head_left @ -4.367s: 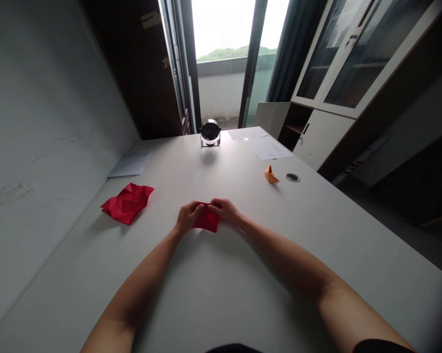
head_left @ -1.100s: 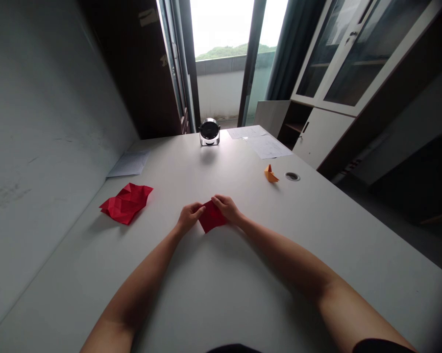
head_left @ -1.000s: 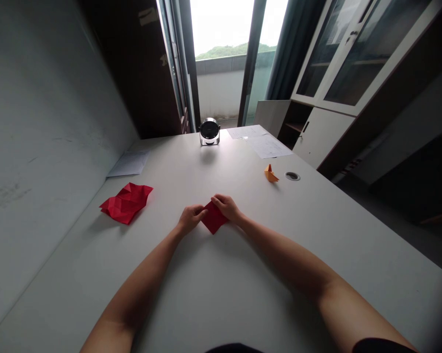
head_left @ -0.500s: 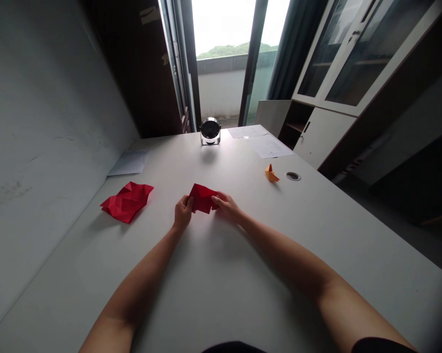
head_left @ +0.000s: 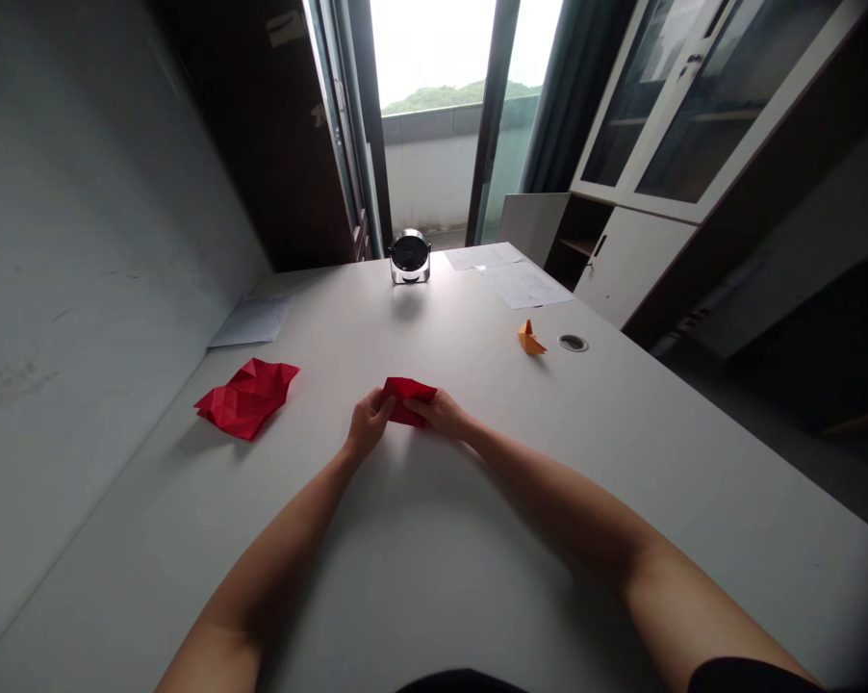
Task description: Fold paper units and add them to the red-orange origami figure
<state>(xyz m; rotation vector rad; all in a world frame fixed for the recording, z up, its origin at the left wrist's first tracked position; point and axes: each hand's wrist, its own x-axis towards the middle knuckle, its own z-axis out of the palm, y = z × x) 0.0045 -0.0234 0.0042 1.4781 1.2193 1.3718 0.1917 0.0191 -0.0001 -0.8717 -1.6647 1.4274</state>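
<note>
A folded piece of red paper (head_left: pixel 408 391) is held between my two hands, just over the middle of the white table. My left hand (head_left: pixel 369 421) grips its left side, the thumb lying on the near face. On the right side my right hand (head_left: pixel 441 412) pinches it, with the thumb reaching toward the paper's middle. Fingers behind the paper are hidden. To the left lies a larger creased sheet of red paper (head_left: pixel 250 397), crumpled along its fold lines. A small orange folded-paper figure (head_left: pixel 530 339) stands to the right, apart from both hands.
A round black device on a metal stand (head_left: pixel 409 256) is at the table's far edge. Printed sheets (head_left: pixel 524 285) lie at the back right, near a round cable hole (head_left: pixel 574 343). A pale flat packet (head_left: pixel 250 320) rests by the left wall.
The red paper in my hands has come slightly lower and to the right, and tilted so it looks flatter. My right thumb has moved further in over it.
</note>
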